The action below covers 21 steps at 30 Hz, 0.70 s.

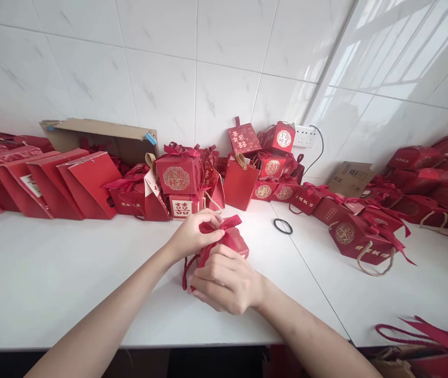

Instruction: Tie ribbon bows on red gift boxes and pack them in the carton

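Note:
A small red gift box with a red ribbon sits on the white table in the middle of the view. My left hand pinches the ribbon bow at the top of the box. My right hand wraps around the box's near side and holds it. A red cord handle hangs from the box below my hands. Most of the box is hidden by my fingers.
Several red gift boxes and flat red bags line the tiled wall. An open cardboard carton stands behind them. More red boxes fill the right side. A black hair tie lies on the table.

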Each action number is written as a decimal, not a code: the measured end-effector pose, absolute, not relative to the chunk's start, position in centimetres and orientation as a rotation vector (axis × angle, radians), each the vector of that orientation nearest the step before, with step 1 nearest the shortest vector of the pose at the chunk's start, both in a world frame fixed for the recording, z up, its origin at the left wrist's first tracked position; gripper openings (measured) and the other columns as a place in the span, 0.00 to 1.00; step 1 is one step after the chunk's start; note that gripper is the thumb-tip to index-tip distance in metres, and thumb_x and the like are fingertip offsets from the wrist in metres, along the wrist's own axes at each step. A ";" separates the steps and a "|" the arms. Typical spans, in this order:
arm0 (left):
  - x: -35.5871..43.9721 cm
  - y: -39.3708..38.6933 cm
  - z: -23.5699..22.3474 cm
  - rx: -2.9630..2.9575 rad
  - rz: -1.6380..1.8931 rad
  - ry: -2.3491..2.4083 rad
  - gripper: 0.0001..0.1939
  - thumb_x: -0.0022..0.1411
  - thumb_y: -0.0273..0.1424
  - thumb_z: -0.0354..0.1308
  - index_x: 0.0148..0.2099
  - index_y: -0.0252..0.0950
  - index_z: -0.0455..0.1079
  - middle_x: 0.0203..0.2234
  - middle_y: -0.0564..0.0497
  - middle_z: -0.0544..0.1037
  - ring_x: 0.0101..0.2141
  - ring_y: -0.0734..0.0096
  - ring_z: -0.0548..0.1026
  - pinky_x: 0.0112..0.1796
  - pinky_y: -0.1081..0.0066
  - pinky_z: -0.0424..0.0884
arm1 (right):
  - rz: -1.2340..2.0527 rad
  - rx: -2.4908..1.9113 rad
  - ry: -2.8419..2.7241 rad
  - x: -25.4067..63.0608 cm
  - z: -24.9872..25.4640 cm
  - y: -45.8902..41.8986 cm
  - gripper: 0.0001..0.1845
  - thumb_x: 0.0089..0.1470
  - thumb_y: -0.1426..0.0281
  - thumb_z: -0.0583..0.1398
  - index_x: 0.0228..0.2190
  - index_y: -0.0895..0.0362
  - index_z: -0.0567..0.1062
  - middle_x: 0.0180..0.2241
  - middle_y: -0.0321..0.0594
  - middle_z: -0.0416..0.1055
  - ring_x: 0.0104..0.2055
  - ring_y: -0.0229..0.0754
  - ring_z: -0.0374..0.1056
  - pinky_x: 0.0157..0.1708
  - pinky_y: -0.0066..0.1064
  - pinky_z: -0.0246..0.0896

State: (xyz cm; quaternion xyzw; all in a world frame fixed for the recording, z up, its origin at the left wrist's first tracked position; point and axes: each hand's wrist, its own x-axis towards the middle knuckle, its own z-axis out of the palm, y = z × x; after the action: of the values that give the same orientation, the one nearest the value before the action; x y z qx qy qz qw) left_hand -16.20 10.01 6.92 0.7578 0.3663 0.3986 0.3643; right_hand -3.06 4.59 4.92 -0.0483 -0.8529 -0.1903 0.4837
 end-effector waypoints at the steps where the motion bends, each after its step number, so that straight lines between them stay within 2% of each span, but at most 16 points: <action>1: -16.2 10.0 6.9 1.949 1.019 0.941 0.07 0.49 0.34 0.59 0.26 0.36 0.69 0.39 0.47 0.75 0.47 0.57 0.71 0.50 0.60 0.66 | -0.452 -0.114 -2.090 -3.1 4.9 4.5 0.07 0.57 0.75 0.57 0.28 0.63 0.73 0.23 0.38 0.70 0.25 0.36 0.62 0.28 0.31 0.61; 11: -16.3 10.1 6.6 1.942 1.018 0.935 0.08 0.49 0.35 0.58 0.26 0.36 0.68 0.39 0.47 0.75 0.48 0.58 0.70 0.51 0.61 0.64 | -0.447 -0.108 -2.107 -3.2 4.8 4.3 0.06 0.57 0.75 0.56 0.29 0.61 0.72 0.23 0.36 0.69 0.25 0.35 0.62 0.27 0.30 0.62; 15: -16.4 10.2 6.8 1.960 1.018 0.929 0.08 0.50 0.36 0.59 0.27 0.36 0.69 0.38 0.47 0.75 0.46 0.59 0.71 0.49 0.62 0.65 | -0.247 -0.162 -1.995 -2.2 5.9 4.4 0.13 0.61 0.66 0.51 0.29 0.57 0.70 0.25 0.36 0.67 0.26 0.36 0.63 0.27 0.30 0.63; 17: -16.4 10.2 6.9 1.974 1.013 0.884 0.09 0.51 0.37 0.59 0.28 0.36 0.69 0.37 0.47 0.75 0.44 0.60 0.72 0.48 0.63 0.66 | -0.116 -0.371 -1.842 -1.2 6.8 4.9 0.16 0.61 0.63 0.48 0.26 0.56 0.67 0.24 0.37 0.64 0.26 0.37 0.62 0.26 0.31 0.61; 19: -16.4 10.1 6.9 1.980 1.014 0.846 0.10 0.53 0.37 0.59 0.28 0.36 0.69 0.37 0.48 0.75 0.42 0.62 0.73 0.46 0.64 0.67 | 0.031 -0.745 -1.691 -0.1 7.4 5.6 0.15 0.59 0.62 0.50 0.23 0.55 0.63 0.22 0.35 0.61 0.24 0.36 0.58 0.24 0.30 0.56; 21: -16.3 10.0 6.8 1.987 1.032 0.844 0.09 0.54 0.37 0.58 0.29 0.36 0.69 0.37 0.48 0.75 0.41 0.64 0.73 0.46 0.65 0.66 | 0.256 -1.107 -1.607 0.5 7.8 6.5 0.19 0.57 0.57 0.51 0.21 0.55 0.60 0.19 0.33 0.58 0.22 0.35 0.55 0.23 0.28 0.52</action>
State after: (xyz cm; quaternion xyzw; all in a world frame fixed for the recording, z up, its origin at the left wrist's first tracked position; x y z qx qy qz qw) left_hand -16.34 9.95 6.76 0.7728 0.3283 0.4015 0.3657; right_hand 0.53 6.46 7.78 -0.4686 -0.6799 0.1084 0.5535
